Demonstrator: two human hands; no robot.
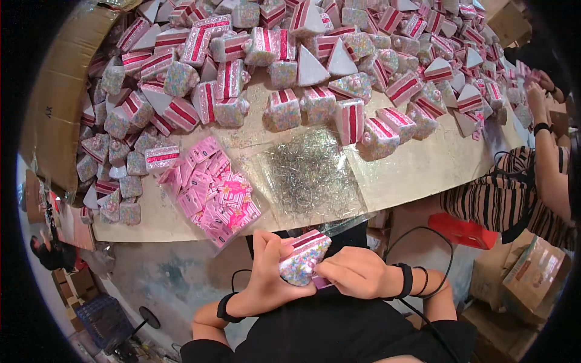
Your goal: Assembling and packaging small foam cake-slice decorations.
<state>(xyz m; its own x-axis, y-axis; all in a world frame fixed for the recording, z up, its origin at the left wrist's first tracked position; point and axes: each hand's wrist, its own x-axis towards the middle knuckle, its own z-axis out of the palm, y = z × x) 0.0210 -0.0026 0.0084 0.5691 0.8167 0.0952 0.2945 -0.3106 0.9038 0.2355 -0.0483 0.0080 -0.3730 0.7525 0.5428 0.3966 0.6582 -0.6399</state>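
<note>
In front of my body, just off the table's near edge, my left hand (266, 269) is closed around a toy cake slice (302, 257). The slice has pink and red layers on its cut side and a white back dotted with pastel sprinkles. My right hand (354, 272) is closed, its thumb and forefinger pinched against the sprinkled side. A small purple-pink tag (322, 282) shows under those fingertips; the fingers partly cover it. A clear bag of pink printed tags (212, 187) lies on the table beyond my left hand.
Many similar cake slices (230, 45) are heaped along the table's far side. A clear sheet strewn with thin transparent fasteners (308, 175) lies near the middle. Cardboard (57, 103) stands at left. Another person's arm (544, 139) is at right, near a red stool (463, 231) and boxes (535, 278).
</note>
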